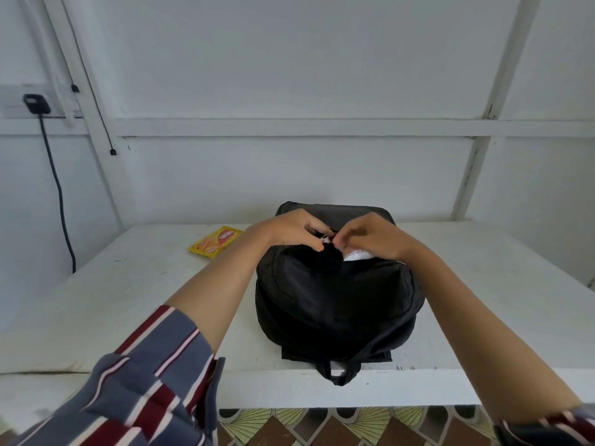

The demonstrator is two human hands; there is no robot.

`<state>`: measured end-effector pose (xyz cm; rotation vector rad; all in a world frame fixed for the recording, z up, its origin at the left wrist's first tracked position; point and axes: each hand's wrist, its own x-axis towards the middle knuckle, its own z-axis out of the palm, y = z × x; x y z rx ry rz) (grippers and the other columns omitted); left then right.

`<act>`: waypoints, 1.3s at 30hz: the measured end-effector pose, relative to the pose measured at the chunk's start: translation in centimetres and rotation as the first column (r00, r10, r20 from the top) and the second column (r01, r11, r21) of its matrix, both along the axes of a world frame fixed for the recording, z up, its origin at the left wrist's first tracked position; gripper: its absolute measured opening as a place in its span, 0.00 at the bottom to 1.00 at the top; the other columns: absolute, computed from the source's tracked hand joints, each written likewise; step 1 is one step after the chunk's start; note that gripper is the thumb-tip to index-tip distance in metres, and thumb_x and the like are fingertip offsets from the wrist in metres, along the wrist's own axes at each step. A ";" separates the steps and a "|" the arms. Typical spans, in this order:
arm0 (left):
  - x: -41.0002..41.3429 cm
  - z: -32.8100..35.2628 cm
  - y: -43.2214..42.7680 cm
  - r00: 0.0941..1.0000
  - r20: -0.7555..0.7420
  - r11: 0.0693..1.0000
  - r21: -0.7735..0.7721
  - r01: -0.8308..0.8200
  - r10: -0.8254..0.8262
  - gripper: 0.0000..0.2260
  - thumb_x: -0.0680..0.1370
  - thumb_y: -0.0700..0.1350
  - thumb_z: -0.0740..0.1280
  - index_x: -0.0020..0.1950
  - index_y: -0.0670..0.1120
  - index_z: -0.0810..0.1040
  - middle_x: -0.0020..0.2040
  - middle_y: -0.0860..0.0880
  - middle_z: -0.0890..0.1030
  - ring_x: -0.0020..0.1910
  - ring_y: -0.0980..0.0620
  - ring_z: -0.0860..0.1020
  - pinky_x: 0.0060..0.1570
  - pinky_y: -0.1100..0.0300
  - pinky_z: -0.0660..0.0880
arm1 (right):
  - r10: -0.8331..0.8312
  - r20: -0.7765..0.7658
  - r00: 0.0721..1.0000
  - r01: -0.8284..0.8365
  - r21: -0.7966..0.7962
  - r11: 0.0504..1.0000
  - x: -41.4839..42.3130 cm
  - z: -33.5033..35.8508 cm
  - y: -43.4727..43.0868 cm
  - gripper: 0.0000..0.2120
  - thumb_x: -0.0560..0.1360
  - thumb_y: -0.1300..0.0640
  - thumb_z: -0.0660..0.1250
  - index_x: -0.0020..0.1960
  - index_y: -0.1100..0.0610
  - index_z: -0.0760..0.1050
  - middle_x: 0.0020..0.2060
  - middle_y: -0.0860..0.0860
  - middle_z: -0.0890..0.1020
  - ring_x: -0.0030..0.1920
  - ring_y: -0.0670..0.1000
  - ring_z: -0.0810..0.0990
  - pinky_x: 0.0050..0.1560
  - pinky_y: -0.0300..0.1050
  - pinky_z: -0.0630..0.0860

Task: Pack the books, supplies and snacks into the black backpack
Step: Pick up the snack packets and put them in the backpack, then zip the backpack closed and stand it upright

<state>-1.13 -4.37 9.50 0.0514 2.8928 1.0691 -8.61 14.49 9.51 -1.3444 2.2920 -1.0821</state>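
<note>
The black backpack point(335, 304) lies flat on the white table point(502, 304), its carry loop hanging over the near edge. Both hands meet at its far end. My left hand point(289, 230) has its fingers curled on the backpack's top edge by the zipper. My right hand point(370, 238) pinches a small light zipper pull point(326, 240) there. Something white point(355, 255) shows through the opening under my right hand. A yellow snack packet point(215, 242) lies on the table to the left of the backpack, apart from it.
A black cable point(59, 194) hangs down the wall at far left from a plug point(36, 104). The wall stands right behind the table. Patterned floor point(354, 426) shows below the table's near edge.
</note>
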 end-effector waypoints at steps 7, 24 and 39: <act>-0.1 -2.9 1.5 0.979 0.204 0.915 -0.397 0.072 0.012 0.27 0.74 0.48 0.68 0.72 0.53 0.65 0.75 0.50 0.59 0.73 0.49 0.58 0.70 0.54 0.57 | -0.082 -0.352 0.932 0.164 0.211 0.964 -1.6 -1.9 -0.5 0.17 0.78 0.61 0.60 0.66 0.58 0.72 0.66 0.52 0.73 0.67 0.50 0.69 0.66 0.41 0.63; 5.9 -3.6 -5.7 0.680 -0.327 0.754 0.307 -0.581 0.656 0.14 0.72 0.43 0.71 0.58 0.47 0.79 0.54 0.51 0.79 0.50 0.53 0.75 0.47 0.64 0.68 | 0.021 -0.358 0.934 0.002 0.064 0.998 -1.1 0.1 -8.2 0.17 0.74 0.61 0.67 0.62 0.57 0.75 0.61 0.53 0.77 0.61 0.54 0.74 0.57 0.40 0.67; 7.2 -8.9 -20.7 0.667 -0.130 0.672 -0.006 -0.740 0.733 0.24 0.70 0.48 0.74 0.64 0.48 0.74 0.64 0.45 0.73 0.63 0.48 0.71 0.57 0.56 0.68 | 0.159 -0.138 0.978 -0.137 0.158 0.978 -0.7 -5.2 -28.8 0.20 0.73 0.67 0.65 0.64 0.57 0.73 0.64 0.55 0.74 0.64 0.53 0.72 0.57 0.40 0.70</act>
